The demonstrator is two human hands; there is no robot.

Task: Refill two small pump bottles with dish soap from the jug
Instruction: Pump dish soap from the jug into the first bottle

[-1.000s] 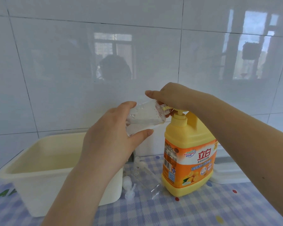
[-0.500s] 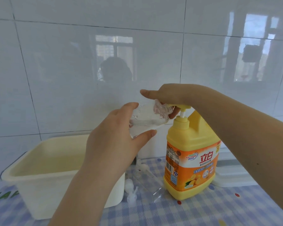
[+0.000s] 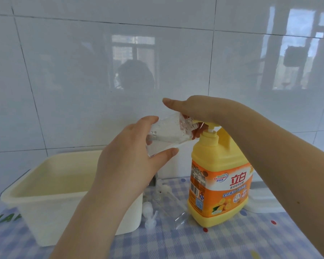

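Note:
The yellow dish soap jug (image 3: 219, 186) with an orange label stands upright on the checked cloth. My right hand (image 3: 193, 107) rests palm-down on its pump head, thumb stretched left and fingers curled under the spout. My left hand (image 3: 131, 157) grips a small clear bottle (image 3: 168, 133), tilted so its open neck meets the jug's spout. A second clear bottle (image 3: 168, 204) lies on its side on the cloth left of the jug, with two white pump tops (image 3: 150, 214) beside it.
A cream plastic tub (image 3: 45, 199) stands at the left on the blue checked tablecloth (image 3: 213, 243). A white flat lidded box (image 3: 262, 200) sits behind the jug on the right. A glossy white tiled wall closes the back.
The pump head has risen between the earlier frames and now, with my right hand still on it. My left hand keeps the small bottle at the spout.

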